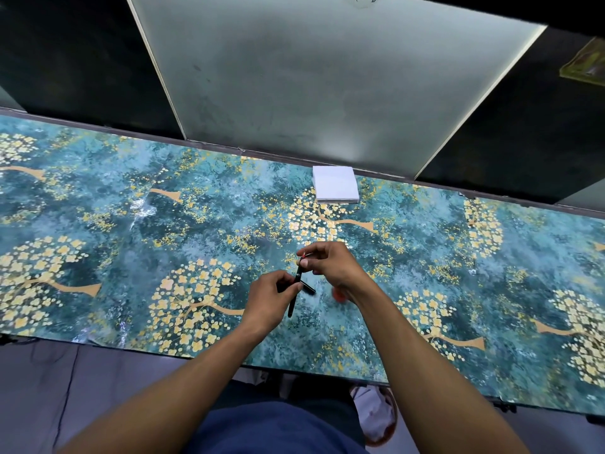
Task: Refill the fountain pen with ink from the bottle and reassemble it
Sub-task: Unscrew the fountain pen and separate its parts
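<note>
A slim black fountain pen (293, 301) stands nearly upright over the middle of the patterned table. My left hand (270, 298) grips its lower half. My right hand (329, 262) pinches its upper end between thumb and fingers, where a small red and white part (303, 254) sticks out. A short black pen piece (307, 286) juts out to the right just beside my left fingers; whether it is held or lies on the table is unclear. A blurred red object (337, 294) shows under my right wrist, mostly hidden. No ink bottle is clearly visible.
A square stack of white paper (335, 185) lies at the table's far edge, beyond my hands. The table top (131, 240) is a teal sheet with yellow flower trees. A frosted panel (311, 77) rises behind it, between dark panels.
</note>
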A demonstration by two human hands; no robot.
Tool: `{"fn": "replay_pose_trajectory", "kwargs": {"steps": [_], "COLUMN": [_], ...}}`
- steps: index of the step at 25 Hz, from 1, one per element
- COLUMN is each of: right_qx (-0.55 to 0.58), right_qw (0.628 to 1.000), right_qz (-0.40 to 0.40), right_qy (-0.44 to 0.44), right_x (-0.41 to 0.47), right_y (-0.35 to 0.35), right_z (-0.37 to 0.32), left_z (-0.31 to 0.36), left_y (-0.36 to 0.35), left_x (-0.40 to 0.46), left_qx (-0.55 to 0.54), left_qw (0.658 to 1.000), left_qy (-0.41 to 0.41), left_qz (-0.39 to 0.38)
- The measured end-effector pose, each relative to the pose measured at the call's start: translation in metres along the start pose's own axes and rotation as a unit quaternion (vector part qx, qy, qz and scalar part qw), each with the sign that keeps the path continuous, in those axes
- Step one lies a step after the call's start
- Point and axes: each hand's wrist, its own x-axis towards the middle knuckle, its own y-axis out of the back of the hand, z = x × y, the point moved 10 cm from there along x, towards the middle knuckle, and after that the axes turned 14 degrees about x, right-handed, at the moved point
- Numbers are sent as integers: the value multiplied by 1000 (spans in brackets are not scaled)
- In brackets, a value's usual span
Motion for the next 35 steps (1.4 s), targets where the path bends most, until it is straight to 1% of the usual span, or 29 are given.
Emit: {"fn": "replay_pose_trajectory", "kwargs": {"steps": [4,6,9,11,16,18,19,21,23,25,26,28,30,31,32,35], "right_qx": [33,32,-46,-69,-4,-22,-63,-194,-336,-448,-480,-503,-497,-482,-453,-316], "right_qw": [999,999,999,997,999,998,995,977,939,892,875,861,863,871,886,945], "right_qz": [-13,-14,12,36,34,62,78,88,71,61,63,73,84,91,94,73], "right_qy": [-14,-21,-18,-16,-8,8,17,30,28,17,14,11,11,11,12,33], "right_x": [5,7,12,13,16,18,20,26,33,36,36,34,31,29,26,11], "right_y": [-7,-10,-13,-12,-5,5,10,15,10,4,3,2,6,9,13,15], "right_z": [1,1,5,6,-4,-10,-12,-14,-9,-5,-4,-5,-6,-6,-4,-3], "left_z": [-7,-9,-7,-6,-13,-16,-17,-19,-20,-22,-24,-26,-26,-23,-20,-13], "left_y": [4,5,6,6,5,3,2,1,1,0,-1,-3,-5,-6,-7,-8], "left_x": [4,5,4,5,8,7,7,6,4,3,3,4,4,5,5,9], "left_qx": [-15,-20,-16,-14,-19,-21,-23,-29,-38,-50,-57,-71,-102,-121,-137,-183], "left_qw": [1000,1000,1000,1000,1000,999,999,999,998,998,997,996,992,990,988,980], "left_qy": [12,18,17,16,24,29,32,36,42,46,49,56,63,64,65,75], "left_qz": [5,5,6,6,2,-1,-3,-7,-8,-8,-11,-20,-27,-29,-31,-33]}}
